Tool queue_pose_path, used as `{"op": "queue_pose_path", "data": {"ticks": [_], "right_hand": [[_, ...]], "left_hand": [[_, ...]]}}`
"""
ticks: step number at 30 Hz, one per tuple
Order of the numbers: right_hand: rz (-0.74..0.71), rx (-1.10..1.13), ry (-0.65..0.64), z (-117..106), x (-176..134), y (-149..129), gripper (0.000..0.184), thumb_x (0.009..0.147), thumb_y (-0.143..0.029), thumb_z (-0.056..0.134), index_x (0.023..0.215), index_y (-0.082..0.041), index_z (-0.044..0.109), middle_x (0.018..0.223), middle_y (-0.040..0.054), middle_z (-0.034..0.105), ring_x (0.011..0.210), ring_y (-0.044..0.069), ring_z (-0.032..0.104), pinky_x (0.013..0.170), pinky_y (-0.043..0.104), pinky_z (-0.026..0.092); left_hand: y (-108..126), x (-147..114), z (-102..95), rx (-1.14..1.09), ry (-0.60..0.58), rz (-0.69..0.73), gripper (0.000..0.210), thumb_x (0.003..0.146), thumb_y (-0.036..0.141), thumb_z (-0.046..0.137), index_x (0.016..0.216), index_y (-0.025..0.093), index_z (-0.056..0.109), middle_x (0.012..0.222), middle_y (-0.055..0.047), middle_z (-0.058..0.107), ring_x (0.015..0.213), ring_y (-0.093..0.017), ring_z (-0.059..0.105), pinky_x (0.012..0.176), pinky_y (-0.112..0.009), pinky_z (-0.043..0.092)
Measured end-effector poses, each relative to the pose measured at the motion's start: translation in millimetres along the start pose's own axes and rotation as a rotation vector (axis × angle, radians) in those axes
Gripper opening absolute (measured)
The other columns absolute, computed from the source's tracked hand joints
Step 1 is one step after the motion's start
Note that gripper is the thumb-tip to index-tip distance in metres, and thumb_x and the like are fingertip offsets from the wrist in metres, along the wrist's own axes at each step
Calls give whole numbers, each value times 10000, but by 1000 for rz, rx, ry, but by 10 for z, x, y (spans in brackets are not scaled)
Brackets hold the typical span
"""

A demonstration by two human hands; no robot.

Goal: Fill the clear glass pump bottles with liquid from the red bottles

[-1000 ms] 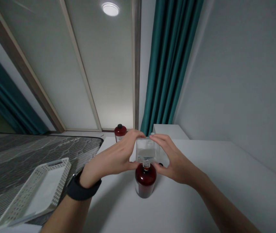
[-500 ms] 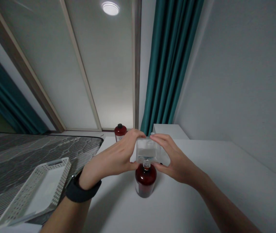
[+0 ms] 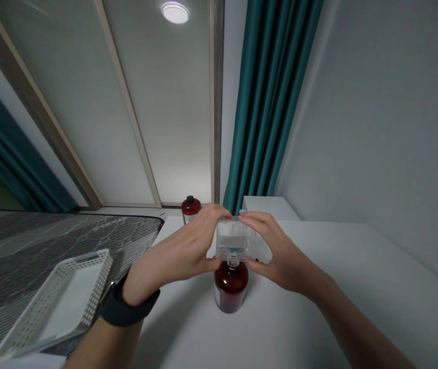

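A clear, box-shaped container (image 3: 232, 239) is held between my two hands, just above a dark red bottle (image 3: 231, 285) standing upright on the white table. My left hand (image 3: 198, 243) grips its left side, fingers over the top edge and thumb at the lower edge. Opposite it, my right hand (image 3: 271, 245) holds the right side the same way. A short transparent neck shows between the container and the red bottle's shoulder; which of the two it belongs to I cannot tell. A dark watch band sits on my left wrist.
Behind my left hand stands a second red bottle (image 3: 191, 206) with a black cap. A white perforated basket (image 3: 101, 287) lies at the left, beside the white table (image 3: 280, 328). At the far edge is a white box-like block (image 3: 269, 205); a teal curtain (image 3: 273, 102) hangs behind.
The clear container has sunk very slightly toward the red bottle, with both hands still on it. My left wrist has shifted a little to the left.
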State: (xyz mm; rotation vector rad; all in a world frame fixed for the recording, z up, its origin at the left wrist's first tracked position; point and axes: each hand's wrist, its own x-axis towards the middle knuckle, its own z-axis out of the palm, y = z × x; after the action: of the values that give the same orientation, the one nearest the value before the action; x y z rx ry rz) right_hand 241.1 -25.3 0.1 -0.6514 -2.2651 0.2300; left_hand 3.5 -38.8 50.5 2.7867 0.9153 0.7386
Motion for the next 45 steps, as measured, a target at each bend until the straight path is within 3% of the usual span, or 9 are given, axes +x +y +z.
{"op": "queue_pose_path", "data": {"ticks": [32,45], "right_hand": [[-36,-44,43,0,3,-5,724,908,-188,646,1516,-322,277,1449,129,425,1375,318,448,1142,566,420],[-59,-69,44,-19,17,-35,728,914,-171,641,1518,-319,262,1453,136,411,1396,318,419,1147,574,413]], "left_hand": [[61,11,-15,37,69,25,554,816,97,617,1285,243,359,1272,-124,533,1243,-324,520,1031,-509,493],[47,-6,-8,41,83,32,581,817,100,661,1293,226,353,1288,-129,504,1219,-308,514,1018,-464,501]]}}
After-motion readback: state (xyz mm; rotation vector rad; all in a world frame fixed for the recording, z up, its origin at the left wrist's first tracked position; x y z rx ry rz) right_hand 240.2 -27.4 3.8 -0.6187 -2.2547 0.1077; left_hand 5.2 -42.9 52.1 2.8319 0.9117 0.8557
